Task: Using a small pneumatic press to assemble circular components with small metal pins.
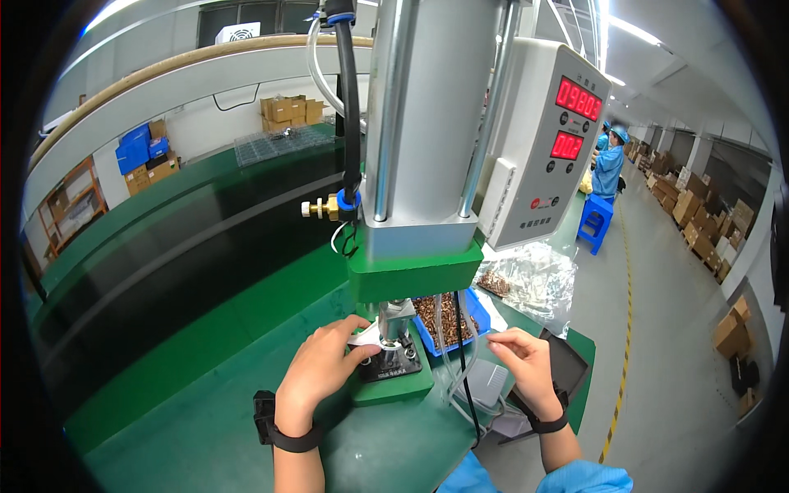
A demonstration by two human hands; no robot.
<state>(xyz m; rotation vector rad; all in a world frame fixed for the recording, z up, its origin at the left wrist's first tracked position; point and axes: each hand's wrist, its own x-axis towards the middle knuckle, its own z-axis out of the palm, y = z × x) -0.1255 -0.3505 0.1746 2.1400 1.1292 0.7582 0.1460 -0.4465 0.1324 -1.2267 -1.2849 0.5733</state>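
My left hand (319,366) pinches a small white flat part (366,335) between thumb and fingers. It holds that part at the metal tooling (394,324) of a green bench press, just over the black base plate (390,363). The exact kind of the white part does not show. To the right of the press, my right hand (526,363) hovers beside a blue bin (454,348) of small copper-coloured metal pieces (442,319). Its thumb and fingertips are drawn together; whatever is between them is too small to make out.
The silver press cylinder (436,115) rises in front of me, with a white control box (542,156) on its right. Clear tubes and a black cable hang beside the bin. A clear plastic bag (534,283) lies behind it. People in blue work near a blue stool (595,222).
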